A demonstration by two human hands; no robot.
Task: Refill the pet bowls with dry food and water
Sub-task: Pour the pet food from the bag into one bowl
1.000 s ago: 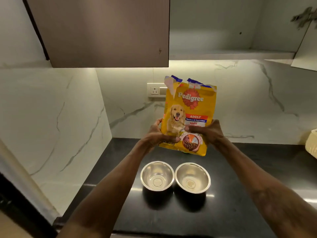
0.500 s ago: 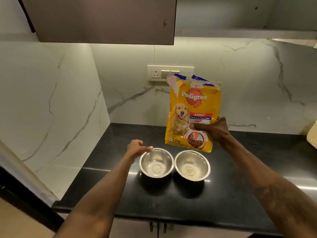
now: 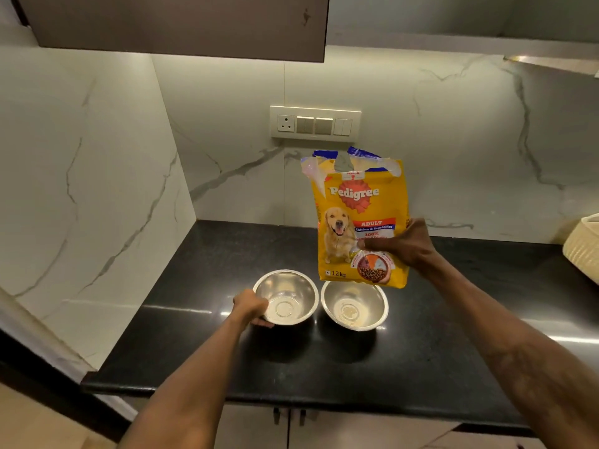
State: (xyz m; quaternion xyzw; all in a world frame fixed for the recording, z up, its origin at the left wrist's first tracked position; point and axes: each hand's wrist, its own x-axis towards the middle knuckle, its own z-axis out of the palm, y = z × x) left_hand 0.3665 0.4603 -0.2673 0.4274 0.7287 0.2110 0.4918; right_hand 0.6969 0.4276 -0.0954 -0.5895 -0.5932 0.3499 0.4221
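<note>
Left forearm (image 3: 194, 377): bare, enters at bottom edge, runs up and slightly right, extended. Left hand (image 3: 250, 306): low, fingers curled over near-left rim of left bowl (image 3: 288, 296), thumb side under its outer wall; grips it. Right forearm (image 3: 505, 345): bare, enters from lower right, angled up and left. Right hand (image 3: 406, 246): raised higher than left, thumb across front of food bag (image 3: 355, 202), fingers behind its right edge; holds bag upright

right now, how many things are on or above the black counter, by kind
round stainless steel bowls: 2 (left bowl, right bowl)
yellow dog food bag: 1
cream ribbed basket: 1
total: 4
</note>
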